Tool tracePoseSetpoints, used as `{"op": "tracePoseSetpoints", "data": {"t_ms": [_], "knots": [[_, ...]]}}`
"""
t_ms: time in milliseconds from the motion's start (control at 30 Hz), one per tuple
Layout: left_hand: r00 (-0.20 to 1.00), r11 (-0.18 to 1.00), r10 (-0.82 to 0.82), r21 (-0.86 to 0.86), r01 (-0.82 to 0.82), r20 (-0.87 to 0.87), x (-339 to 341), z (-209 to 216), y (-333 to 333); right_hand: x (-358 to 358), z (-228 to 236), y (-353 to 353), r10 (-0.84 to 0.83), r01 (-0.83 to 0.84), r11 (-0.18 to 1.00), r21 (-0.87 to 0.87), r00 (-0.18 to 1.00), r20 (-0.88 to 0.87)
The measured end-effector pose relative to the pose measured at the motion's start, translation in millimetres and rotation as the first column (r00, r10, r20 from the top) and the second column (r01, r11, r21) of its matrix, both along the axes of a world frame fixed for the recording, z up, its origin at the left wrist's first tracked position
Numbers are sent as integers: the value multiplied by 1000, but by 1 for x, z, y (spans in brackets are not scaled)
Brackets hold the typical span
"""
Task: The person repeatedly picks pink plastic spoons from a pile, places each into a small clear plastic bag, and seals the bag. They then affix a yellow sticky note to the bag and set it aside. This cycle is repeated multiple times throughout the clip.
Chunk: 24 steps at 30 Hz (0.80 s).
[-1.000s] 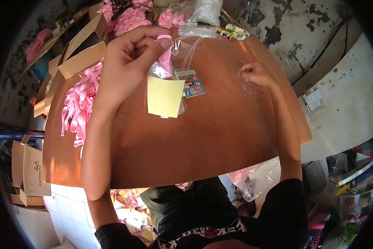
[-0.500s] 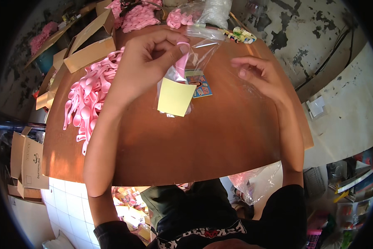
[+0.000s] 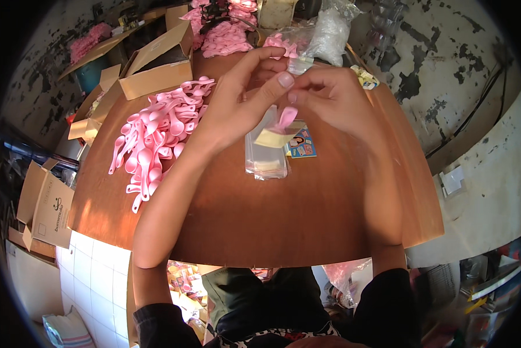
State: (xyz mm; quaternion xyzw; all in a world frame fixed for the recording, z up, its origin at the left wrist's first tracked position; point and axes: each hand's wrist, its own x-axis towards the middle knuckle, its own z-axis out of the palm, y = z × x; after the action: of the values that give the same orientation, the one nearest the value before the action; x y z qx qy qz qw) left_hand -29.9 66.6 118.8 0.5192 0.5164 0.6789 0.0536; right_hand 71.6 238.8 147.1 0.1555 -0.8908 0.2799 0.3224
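Observation:
A small clear plastic bag (image 3: 300, 65) hangs between my two hands, above the table. Inside it are a pink spoon (image 3: 286, 118) and a pale yellow card (image 3: 274, 138), slightly tilted. My left hand (image 3: 250, 87) has thumb and fingers curled at the bag's upper left side. With thumb and forefinger pinched, my right hand (image 3: 337, 95) grips the upper right side. Below lies a stack of clear bags (image 3: 266, 162), partly covered by the hanging card. Touching its right side is a blue printed card (image 3: 303, 146).
A heap of pink spoons (image 3: 156, 130) covers the table's left side, beside my left forearm. Open cardboard boxes (image 3: 159, 75) stand behind it. More pink pieces (image 3: 228, 39) and a bulging clear sack (image 3: 328, 37) sit along the far edge. The brown tabletop (image 3: 272, 226) curves toward me.
My right hand has come in from the right to the bag. The spoon and yellow card now hang inside the bag, right of where they were. The view has shifted slightly.

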Motion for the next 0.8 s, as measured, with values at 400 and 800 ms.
{"op": "tracePoseSetpoints", "data": {"t_ms": [400,800], "knots": [[955,881,-238,-454,136,-176,-5,-28,13,13,-4,16,-20,43,937,-346,997,69],[981,938,-159,-294,186,115,-10,-26,16,19,-4,35,168,-18,872,-490,949,265]]}}
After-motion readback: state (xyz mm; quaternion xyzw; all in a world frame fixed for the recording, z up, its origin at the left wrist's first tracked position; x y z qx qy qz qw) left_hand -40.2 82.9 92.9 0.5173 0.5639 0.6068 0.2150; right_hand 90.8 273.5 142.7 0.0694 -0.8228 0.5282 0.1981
